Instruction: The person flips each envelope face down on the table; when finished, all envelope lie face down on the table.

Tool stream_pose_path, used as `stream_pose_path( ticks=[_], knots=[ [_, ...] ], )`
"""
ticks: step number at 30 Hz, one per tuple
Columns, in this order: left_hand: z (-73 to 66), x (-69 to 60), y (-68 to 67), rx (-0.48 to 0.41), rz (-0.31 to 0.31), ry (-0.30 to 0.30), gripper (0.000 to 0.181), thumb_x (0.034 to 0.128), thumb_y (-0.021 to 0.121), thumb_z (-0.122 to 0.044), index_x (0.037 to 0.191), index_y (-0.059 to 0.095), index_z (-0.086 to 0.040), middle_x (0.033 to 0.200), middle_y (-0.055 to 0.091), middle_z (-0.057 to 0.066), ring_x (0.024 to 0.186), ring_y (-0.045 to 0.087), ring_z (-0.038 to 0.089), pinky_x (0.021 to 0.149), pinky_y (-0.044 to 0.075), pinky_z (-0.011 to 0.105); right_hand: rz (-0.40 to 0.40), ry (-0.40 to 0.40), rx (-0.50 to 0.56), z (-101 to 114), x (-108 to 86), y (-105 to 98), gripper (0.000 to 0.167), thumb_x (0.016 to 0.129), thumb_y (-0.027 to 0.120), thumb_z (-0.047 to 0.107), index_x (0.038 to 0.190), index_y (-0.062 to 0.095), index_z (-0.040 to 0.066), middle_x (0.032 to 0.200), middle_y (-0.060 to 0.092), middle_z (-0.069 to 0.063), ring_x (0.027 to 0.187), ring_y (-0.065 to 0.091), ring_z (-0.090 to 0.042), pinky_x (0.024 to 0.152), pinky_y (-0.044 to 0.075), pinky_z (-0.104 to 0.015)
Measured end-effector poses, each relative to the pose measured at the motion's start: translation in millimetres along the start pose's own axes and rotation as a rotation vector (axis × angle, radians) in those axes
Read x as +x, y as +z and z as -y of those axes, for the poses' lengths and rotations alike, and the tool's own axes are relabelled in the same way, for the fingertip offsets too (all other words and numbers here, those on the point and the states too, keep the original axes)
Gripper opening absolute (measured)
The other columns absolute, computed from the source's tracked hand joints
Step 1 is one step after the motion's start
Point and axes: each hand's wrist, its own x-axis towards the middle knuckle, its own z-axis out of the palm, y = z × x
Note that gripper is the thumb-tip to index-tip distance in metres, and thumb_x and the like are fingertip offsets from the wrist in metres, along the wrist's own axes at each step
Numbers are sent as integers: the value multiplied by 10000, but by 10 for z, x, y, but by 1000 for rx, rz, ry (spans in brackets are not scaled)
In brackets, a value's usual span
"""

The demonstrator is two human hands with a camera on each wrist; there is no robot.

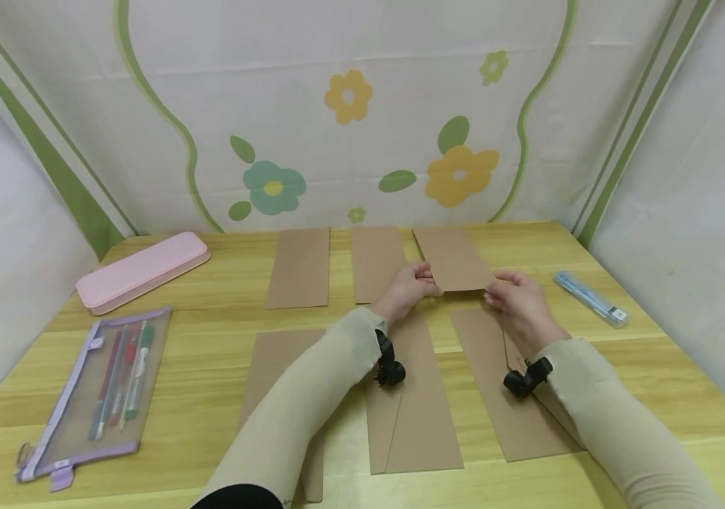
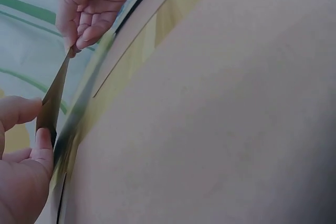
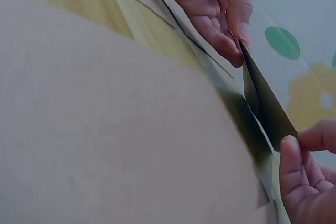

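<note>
A brown paper envelope (image 1: 454, 260) at the back right of the table has its near edge raised slightly. The left hand (image 1: 405, 288) pinches its near left corner, and the right hand (image 1: 521, 305) pinches its near right corner. In the left wrist view the left hand (image 2: 23, 161) has thumb and finger on the brown piece (image 2: 52, 95), with the right hand (image 2: 94, 6) at its far end. The right wrist view shows the right hand (image 3: 310, 174) pinching one corner of the dark-shaded piece (image 3: 268, 106) and the left hand (image 3: 212, 11) the other.
Two brown envelopes (image 1: 299, 268) (image 1: 375, 258) lie in the back row; three more (image 1: 283, 360) (image 1: 422, 403) (image 1: 496, 396) lie in front, partly under the arms. At left are a pink case (image 1: 143, 272) and a mesh pouch (image 1: 162, 367) with pens. A clear blue pack (image 1: 590, 298) lies at right.
</note>
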Motion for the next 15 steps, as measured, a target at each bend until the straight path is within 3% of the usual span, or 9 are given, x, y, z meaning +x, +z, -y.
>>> stream_pose_path(
  ticks=[3, 7, 12, 15],
  knots=[
    [33, 24, 0, 51, 13, 3, 750, 780, 635, 107, 1433, 281, 2, 1238, 467, 110, 1051, 518, 143, 900, 464, 247, 26, 10, -80, -17, 15, -37, 590, 882, 534, -25, 1397, 254, -87, 754, 645, 41, 661, 623, -50, 674, 526, -182],
    [56, 61, 9, 160, -6, -1, 732, 787, 643, 74, 1430, 305, -16, 1123, 499, 56, 903, 484, 91, 822, 464, 219, 47, 22, -158, -39, 57, -62, 616, 893, 537, -6, 1415, 220, -86, 795, 634, 53, 681, 630, -40, 693, 528, -186],
    [42, 76, 9, 312, -31, 11, 677, 802, 631, 60, 1413, 350, -24, 1065, 538, 66, 868, 487, 103, 761, 460, 219, 66, 48, -275, -27, 117, -78, 619, 904, 536, 23, 1431, 221, -53, 889, 577, 31, 729, 632, -27, 722, 523, -185],
    [31, 79, -1, 435, -36, 38, 678, 797, 639, 42, 1409, 352, -13, 1050, 565, 82, 882, 503, 120, 757, 458, 219, 74, 63, -309, -9, 136, -73, 632, 895, 545, 21, 1431, 219, -50, 864, 579, 24, 718, 633, -28, 715, 524, -184]
  ],
)
